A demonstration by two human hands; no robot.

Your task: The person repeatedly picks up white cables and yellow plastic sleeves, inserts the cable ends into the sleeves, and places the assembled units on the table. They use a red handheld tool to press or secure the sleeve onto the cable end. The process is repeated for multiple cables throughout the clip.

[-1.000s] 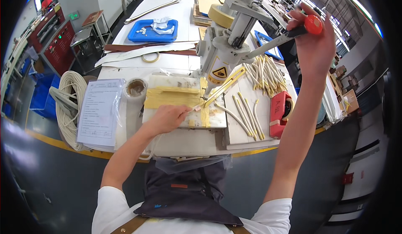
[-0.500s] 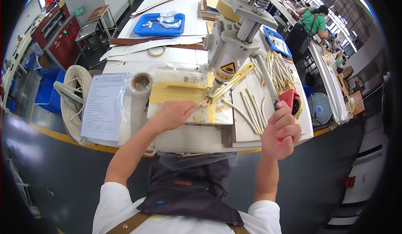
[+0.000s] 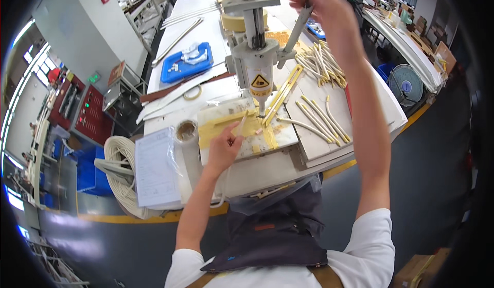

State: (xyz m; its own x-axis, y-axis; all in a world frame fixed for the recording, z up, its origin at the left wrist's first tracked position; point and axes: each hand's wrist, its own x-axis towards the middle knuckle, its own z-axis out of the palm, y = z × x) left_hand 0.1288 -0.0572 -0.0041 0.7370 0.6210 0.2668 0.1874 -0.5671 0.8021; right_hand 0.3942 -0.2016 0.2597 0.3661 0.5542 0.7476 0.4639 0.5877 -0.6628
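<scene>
My left hand (image 3: 225, 146) pinches a short cream cord piece (image 3: 242, 124), its yellowish end pointing away from me. Under it lies a white block (image 3: 257, 151) covered partly with yellow tape. A grey hand press (image 3: 252, 61) with a warning label stands over the block, its narrow tip close above the taped surface. Up by the press's red knob, my right hand (image 3: 329, 7) is blurred, fingers curled loosely around the end of the raised lever (image 3: 298, 30). A yellow slotted strip (image 3: 283, 95) slants beside the press tip. A small pinkish piece (image 3: 259, 131) lies near the tip.
Cream cords with yellow ends (image 3: 324, 120) lie right of the block, with a larger pile (image 3: 324, 64) behind. At left are a tape roll (image 3: 186, 131), a paper sheet in plastic (image 3: 157, 167) and a coil of cord (image 3: 121, 177). A blue tray (image 3: 172, 74) sits farther back.
My right hand has swung the lever up and away from me. My left hand has moved back from the press tip, with the cord piece now upright in its fingers. The view has turned.
</scene>
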